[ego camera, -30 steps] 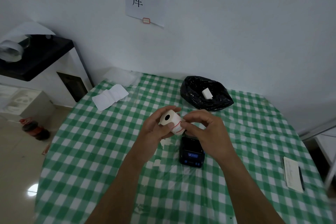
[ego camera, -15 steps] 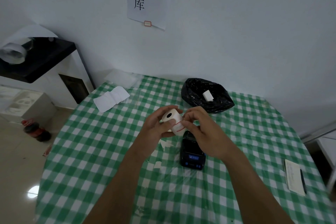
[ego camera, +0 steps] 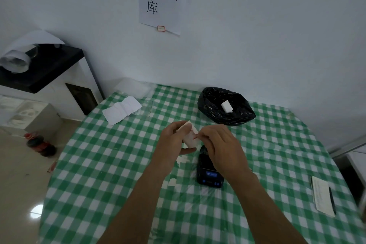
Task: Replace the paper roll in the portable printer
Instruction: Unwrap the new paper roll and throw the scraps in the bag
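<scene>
Head view: white, red-marked paper roll (ego camera: pixel 190 137) in left hand (ego camera: pixel 172 142), right hand (ego camera: pixel 219 145) fingertips pinching its edge.

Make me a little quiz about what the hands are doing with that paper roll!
1. True or false: the roll is already inside the printer.
2. Which hand wraps around the roll: A left, B right?
3. Fill in: a white block lies in the black ____.

Key: 1 false; 2 A; 3 bag.
</scene>
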